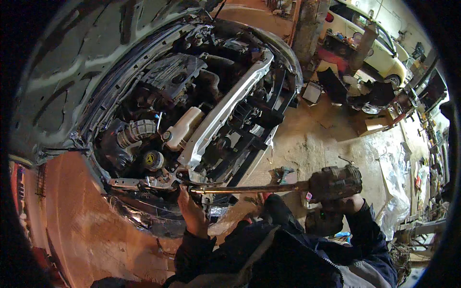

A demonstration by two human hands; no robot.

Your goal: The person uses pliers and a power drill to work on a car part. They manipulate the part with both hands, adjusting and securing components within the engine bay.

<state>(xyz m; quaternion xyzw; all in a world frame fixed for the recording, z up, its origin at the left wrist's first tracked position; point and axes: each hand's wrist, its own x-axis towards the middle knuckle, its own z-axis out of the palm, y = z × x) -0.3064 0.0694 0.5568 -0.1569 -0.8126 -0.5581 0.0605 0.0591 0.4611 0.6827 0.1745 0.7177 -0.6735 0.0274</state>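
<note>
Nearest the viewer, to the right of the silver crossbar (pixel 230 108), a dark power tool (pixel 336 182) is held level by the right hand (pixel 354 204), whose fingers, partly hidden by the tool, appear to be wrapped around its handle. From the tool a long shaft (pixel 254 189) is directed leftward, its tip lying just below the near end of the crossbar; there the left hand (pixel 192 211) is raised to the tip, though whether its fingers are clasped around it or only laid against it cannot be told. The step in hand is judged to be the setting of the shaft onto a fitting; for the next move, a straight shaft, a seated tip and a firm grip against twist would be required. Left of the crossbar's near end, a round yellow-marked cap (pixel 153 160) is seen, with a pale reservoir (pixel 186 126) close alongside the crossbar. Beyond these is the engine cover (pixel 175 74); well beyond the crossbar, to its right, a pale car (pixel 379 57) is parked.
</note>
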